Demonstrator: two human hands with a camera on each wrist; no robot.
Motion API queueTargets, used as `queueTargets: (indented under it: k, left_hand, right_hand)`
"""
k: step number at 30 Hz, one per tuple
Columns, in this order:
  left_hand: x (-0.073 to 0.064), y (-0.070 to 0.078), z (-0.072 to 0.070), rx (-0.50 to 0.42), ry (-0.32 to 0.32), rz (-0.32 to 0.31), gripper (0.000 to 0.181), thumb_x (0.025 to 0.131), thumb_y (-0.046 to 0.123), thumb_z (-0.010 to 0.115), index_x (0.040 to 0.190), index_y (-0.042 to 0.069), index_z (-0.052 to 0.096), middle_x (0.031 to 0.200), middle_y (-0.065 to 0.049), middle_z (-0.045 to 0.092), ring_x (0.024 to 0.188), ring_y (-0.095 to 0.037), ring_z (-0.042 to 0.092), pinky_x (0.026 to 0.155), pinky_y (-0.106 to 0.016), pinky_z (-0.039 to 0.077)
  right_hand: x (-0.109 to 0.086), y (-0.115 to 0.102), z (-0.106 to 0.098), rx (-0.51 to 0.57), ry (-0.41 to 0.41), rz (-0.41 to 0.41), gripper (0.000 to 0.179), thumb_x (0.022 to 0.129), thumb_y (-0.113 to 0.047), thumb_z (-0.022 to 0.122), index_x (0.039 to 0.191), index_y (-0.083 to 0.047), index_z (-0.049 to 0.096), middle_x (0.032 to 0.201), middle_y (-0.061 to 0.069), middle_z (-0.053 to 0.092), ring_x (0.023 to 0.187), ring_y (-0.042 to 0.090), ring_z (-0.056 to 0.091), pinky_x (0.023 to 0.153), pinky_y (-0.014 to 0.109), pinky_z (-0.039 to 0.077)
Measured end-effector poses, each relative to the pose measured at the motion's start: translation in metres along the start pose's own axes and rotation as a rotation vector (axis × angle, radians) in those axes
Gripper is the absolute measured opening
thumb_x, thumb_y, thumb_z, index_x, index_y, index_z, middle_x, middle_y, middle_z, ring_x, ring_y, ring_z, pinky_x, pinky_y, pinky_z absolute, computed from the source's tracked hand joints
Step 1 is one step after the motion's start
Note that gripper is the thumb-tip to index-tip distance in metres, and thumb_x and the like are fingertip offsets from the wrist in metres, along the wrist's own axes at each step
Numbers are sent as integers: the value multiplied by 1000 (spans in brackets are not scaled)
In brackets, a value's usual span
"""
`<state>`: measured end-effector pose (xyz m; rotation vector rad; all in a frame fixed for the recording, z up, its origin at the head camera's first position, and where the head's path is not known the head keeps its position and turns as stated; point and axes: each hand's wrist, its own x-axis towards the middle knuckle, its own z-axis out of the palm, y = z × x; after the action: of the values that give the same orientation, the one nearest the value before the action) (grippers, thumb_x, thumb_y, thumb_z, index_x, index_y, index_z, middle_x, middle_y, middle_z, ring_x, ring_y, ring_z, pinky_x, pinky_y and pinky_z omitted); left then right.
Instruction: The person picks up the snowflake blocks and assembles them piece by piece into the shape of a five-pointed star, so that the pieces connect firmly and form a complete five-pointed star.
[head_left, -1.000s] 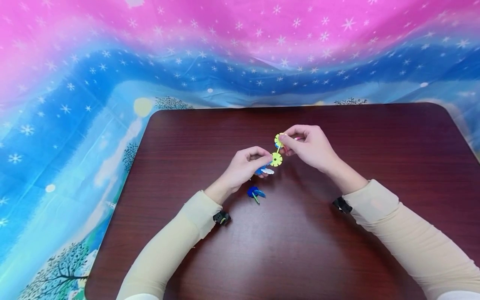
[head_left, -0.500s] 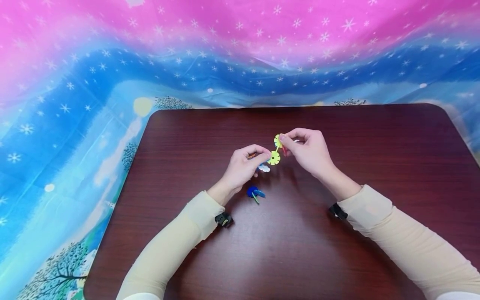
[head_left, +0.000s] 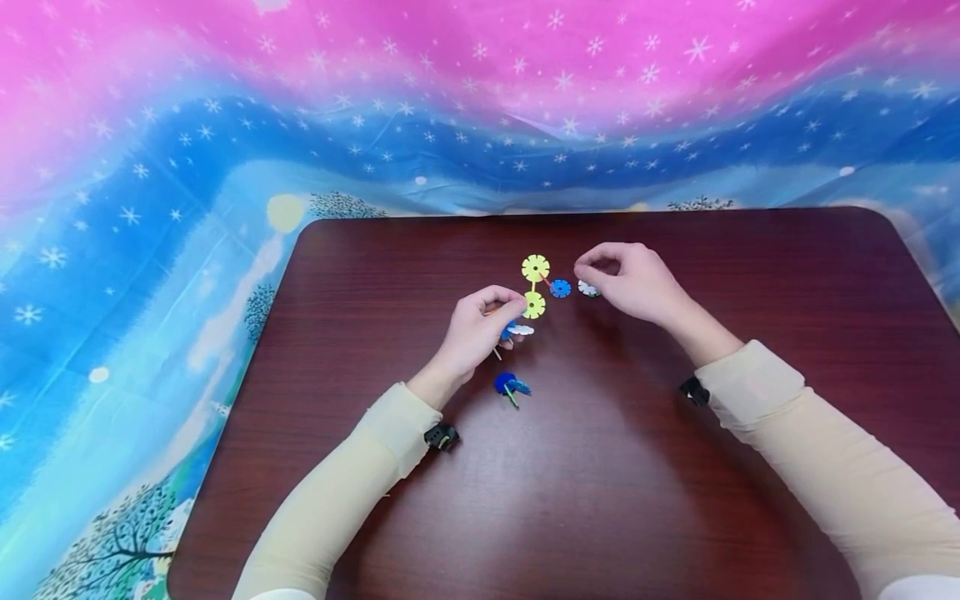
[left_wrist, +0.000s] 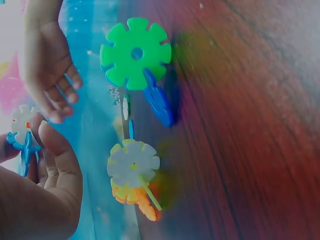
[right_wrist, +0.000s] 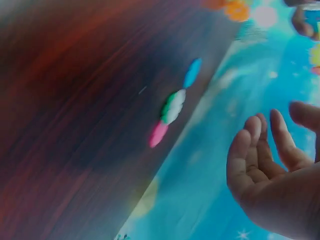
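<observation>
With the left hand (head_left: 477,325) pinching the joined discs (head_left: 533,305) over the table (head_left: 795,275) and the right hand (head_left: 639,282) empty, fingers loosely bent, I'd steady that left pinch, then lift the blue disc (head_left: 560,288) or white disc (head_left: 587,287) lying nearby by its rim, leaving a slot uncovered.

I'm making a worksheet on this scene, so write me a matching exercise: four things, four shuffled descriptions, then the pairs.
1. Left hand
2. Right hand
3. Dark blue notched disc
4. Tabletop

A. Dark reddish-brown, wood-grained
B. Fingers curved, nothing visible between them
C. In a cluster with a green piece
D. Holding joined pieces that include yellow notched discs

Pairs: 1-D, 2-B, 3-C, 4-A
</observation>
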<state>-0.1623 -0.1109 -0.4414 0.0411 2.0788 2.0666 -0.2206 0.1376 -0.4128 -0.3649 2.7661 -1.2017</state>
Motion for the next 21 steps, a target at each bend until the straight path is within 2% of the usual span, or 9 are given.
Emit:
queueTargets:
  k: [4,6,8,11,14,21]
  left_hand:
    - [1,0,-2,-18,7,-19,19,101,23,70,108,5,70,107,-27,69,75,-33,73,63,-28,59]
    - [1,0,-2,-24,6,-26,20,102,24,69,108,5,70,112,-33,65,81,-42,72,64,-29,59]
    - [1,-1,-2,-25,8,-29,20,102,24,69,109,5,69,113,-34,65,84,-46,71,64,-29,60]
    - [1,-1,-3,-26,7,-29,21,102,24,69,110,5,69,113,-35,64,91,-55,68,66,-32,61]
    - [0,-2,-5,-34,0,-29,21,102,24,69,110,5,69,113,-34,64,91,-55,67,68,-33,61]
    - [1,-3,-8,-51,-4,-22,20,103,23,68,110,4,68,114,-36,64,83,-47,69,68,-33,60]
  right_hand:
    - [14,13,3,-243,-87,-61,28,98,-30,70,118,-11,76,109,11,70,95,26,63,84,47,49]
    - [21,17,7,-339,-123,-91,31,97,-29,72,120,-10,75,114,13,68,101,29,62,88,50,50]
    - [26,20,12,-404,-161,-113,35,96,-30,74,124,-9,74,120,16,66,108,32,60,92,54,50]
    - [30,21,19,-464,-205,-132,40,95,-32,76,128,-10,73,123,17,64,114,35,57,95,56,49]
    - [32,22,24,-508,-227,-143,44,93,-34,78,130,-11,72,121,16,64,113,36,57,93,55,49]
    - [37,24,32,-527,-227,-157,39,93,-32,80,125,-11,74,119,15,63,110,36,54,89,55,45]
